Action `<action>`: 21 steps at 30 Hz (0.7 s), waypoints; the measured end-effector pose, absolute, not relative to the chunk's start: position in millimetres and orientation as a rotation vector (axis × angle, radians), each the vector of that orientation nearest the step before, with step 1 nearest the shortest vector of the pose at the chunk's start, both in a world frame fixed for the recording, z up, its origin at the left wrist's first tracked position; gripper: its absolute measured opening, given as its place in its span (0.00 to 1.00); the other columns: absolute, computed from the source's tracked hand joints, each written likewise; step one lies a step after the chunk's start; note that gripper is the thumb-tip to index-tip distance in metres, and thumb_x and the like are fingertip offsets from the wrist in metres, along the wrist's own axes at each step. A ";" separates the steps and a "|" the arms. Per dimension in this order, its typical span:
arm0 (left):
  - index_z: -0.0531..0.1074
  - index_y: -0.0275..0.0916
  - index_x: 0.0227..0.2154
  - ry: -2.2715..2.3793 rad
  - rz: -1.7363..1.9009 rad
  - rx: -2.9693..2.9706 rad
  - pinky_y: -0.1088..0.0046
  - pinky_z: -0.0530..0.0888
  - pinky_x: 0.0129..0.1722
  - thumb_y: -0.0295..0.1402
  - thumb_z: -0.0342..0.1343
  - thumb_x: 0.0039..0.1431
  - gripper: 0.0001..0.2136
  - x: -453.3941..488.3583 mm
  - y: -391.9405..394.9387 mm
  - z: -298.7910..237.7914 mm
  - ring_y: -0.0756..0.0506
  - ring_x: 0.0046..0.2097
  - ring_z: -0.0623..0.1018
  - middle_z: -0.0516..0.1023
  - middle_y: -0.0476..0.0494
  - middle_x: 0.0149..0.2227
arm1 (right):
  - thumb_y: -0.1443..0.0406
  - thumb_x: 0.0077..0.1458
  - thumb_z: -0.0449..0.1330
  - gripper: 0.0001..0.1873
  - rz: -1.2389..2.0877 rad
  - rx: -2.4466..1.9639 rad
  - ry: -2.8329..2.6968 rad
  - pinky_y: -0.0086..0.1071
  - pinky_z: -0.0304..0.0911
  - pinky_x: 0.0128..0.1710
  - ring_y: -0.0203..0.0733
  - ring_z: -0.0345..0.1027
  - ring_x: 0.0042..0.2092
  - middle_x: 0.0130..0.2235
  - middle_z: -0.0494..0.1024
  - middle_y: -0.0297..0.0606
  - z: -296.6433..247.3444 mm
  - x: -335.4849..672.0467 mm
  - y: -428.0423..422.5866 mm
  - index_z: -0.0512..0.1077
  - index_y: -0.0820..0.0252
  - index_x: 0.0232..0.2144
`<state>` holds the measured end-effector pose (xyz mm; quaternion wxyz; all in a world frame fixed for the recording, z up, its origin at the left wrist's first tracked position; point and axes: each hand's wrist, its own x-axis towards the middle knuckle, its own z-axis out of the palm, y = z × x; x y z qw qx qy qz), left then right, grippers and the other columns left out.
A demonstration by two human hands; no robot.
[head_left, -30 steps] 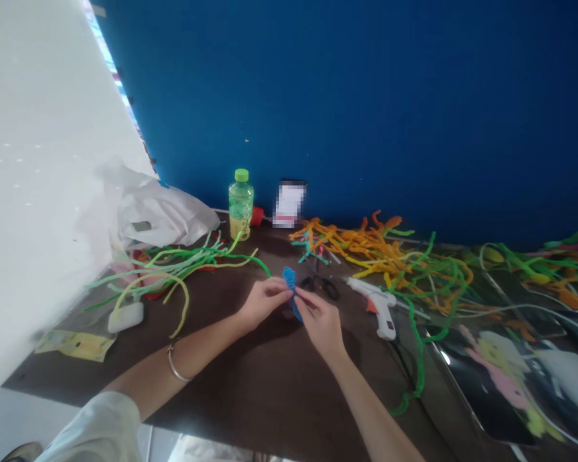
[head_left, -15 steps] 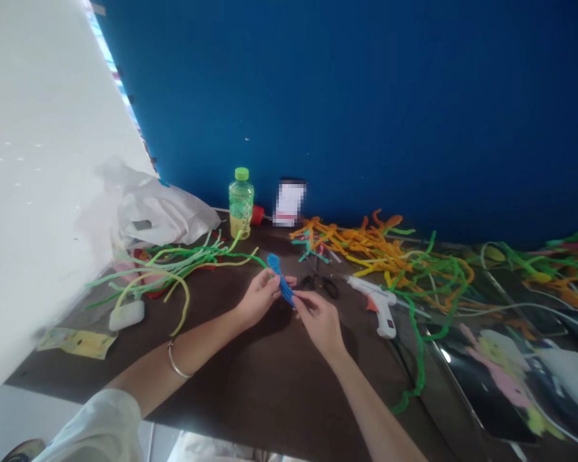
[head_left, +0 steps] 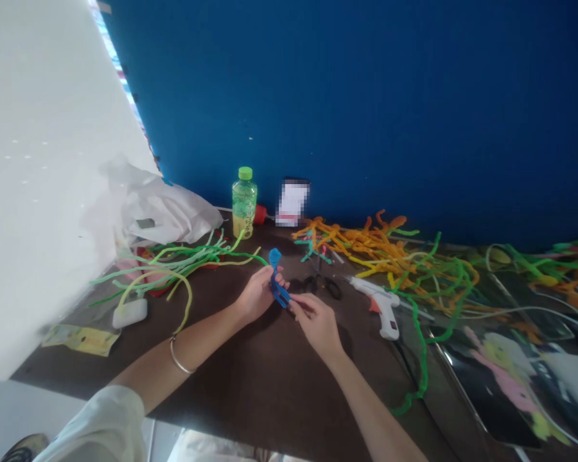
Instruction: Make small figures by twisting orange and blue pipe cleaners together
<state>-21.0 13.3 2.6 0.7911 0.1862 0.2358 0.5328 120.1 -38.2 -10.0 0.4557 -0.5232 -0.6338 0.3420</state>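
Observation:
A small blue figure bent from pipe cleaners (head_left: 274,259) is held above the dark table, its coiled rounded end up and several thin strands hanging down. My left hand (head_left: 260,292) pinches it around the middle, just below the coil. The fingertips of my right hand (head_left: 316,321) grip the lower strands. Behind my hands lie black-handled scissors (head_left: 328,286), partly hidden. To the right of my right hand rests a white glue gun (head_left: 381,305) with an orange trigger.
Green and yellow pipe cleaners (head_left: 185,266) spread at left beside a white plastic bag (head_left: 173,215). A green-capped bottle (head_left: 244,199) and a phone (head_left: 293,202) stand at the back. Orange pipe-cleaner shapes (head_left: 361,240) pile up at right, near a dark tablet (head_left: 491,391).
The blue figure has turned more upright, and its lower strands now show apart. My right hand has slid slightly down to their ends. The view has shifted a little.

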 end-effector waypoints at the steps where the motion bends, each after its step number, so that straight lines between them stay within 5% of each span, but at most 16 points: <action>1: 0.68 0.33 0.29 0.491 1.137 0.386 0.71 0.69 0.35 0.33 0.56 0.51 0.07 -20.8 13.5 2.2 0.53 0.26 0.66 0.62 0.52 0.21 | 0.60 0.51 0.57 0.10 0.823 -1.294 -1.589 0.31 0.68 0.29 0.39 0.69 0.31 0.34 0.74 0.40 -10.0 119.7 -38.3 0.75 0.58 0.33; 21: 0.66 0.33 0.26 0.463 1.125 0.438 0.82 0.55 0.20 0.32 0.52 0.54 0.07 -23.9 13.7 3.7 0.57 0.20 0.51 0.47 0.56 0.19 | 0.63 0.54 0.53 0.10 0.560 -1.274 -1.822 0.32 0.64 0.34 0.40 0.68 0.34 0.33 0.75 0.40 11.3 121.3 -40.7 0.74 0.57 0.31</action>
